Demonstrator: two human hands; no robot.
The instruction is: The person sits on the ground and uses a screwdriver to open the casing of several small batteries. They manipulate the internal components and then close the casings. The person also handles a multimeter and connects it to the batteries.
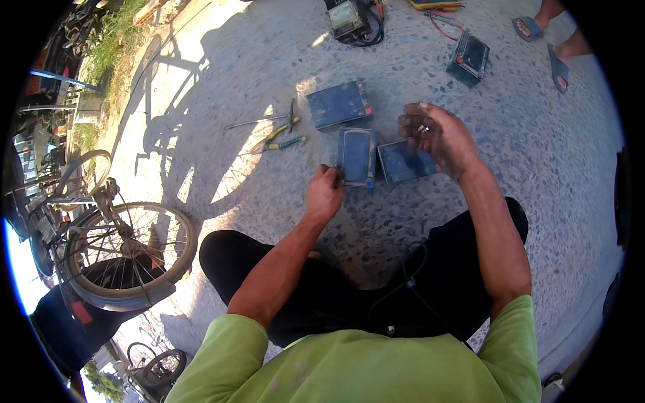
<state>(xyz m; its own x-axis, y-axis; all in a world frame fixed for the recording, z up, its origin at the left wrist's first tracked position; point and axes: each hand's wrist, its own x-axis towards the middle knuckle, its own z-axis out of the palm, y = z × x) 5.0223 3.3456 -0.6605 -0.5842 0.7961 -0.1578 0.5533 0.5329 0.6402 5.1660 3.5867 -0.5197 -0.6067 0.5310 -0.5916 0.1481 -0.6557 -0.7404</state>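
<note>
Three dark box-shaped batteries lie close together on the ground: the middle battery [357,156], the upper battery [337,105] and the right battery [403,161]. My left hand [325,191] is closed at the middle battery's near left corner; what its fingertips pinch, if anything, is hidden. A blue terminal shows at that battery's near right corner. Above the right battery, my right hand [440,138] is turned palm up with fingers curled. It cradles several small shiny metal pieces [422,128], too small to name for certain.
Left of the batteries lie green-and-yellow-handled pliers [285,134], a green-handled screwdriver [290,143] and a thin metal rod [255,122]. Farther off are another battery [469,59] with wires and a boxy cabled device [348,20]. A bicycle wheel [131,248] stands left; sandalled feet [557,64] are far right.
</note>
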